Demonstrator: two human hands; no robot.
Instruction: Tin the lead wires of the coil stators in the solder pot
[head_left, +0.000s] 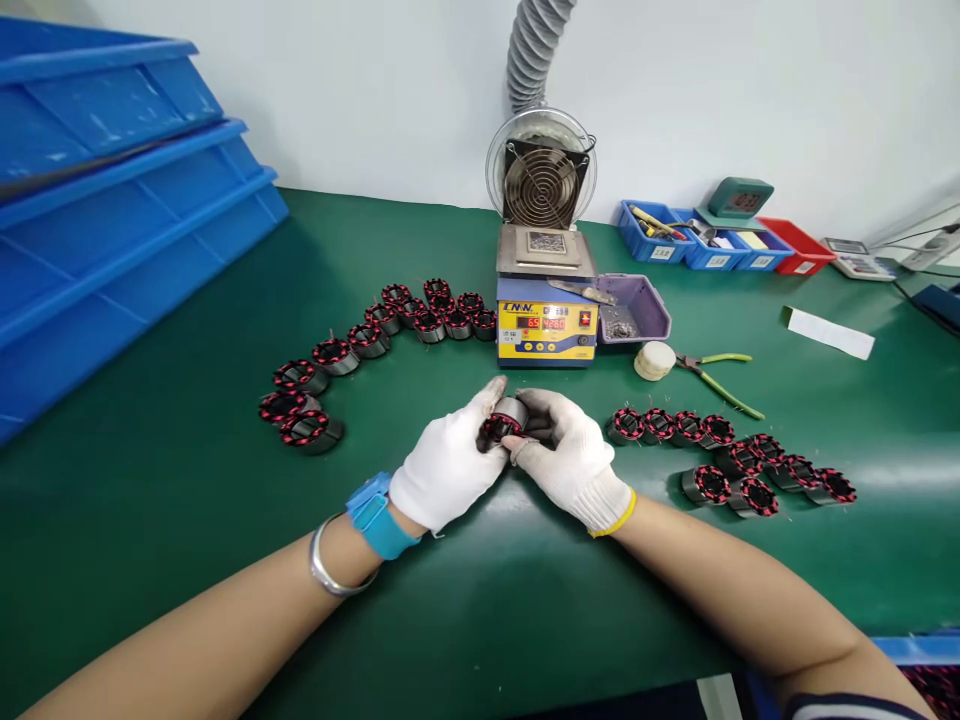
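Both my hands wear white gloves and meet over the green table, in front of a yellow and blue solder pot with a lit red display. Between them is a motor stator, a dark metal ring wound with red and black. My left hand grips its left side. From the right, the fingers of my right hand wrap round it, bare thumb tip against its near edge. One row of similar stators curves away at the left. Another group of stators stands to the right of my right hand.
Green-handled cutters lie beside a round cream tin. A purple tray adjoins the solder pot, with a fan behind it. Small blue bins and a red bin line the back. Big blue crates are stacked left.
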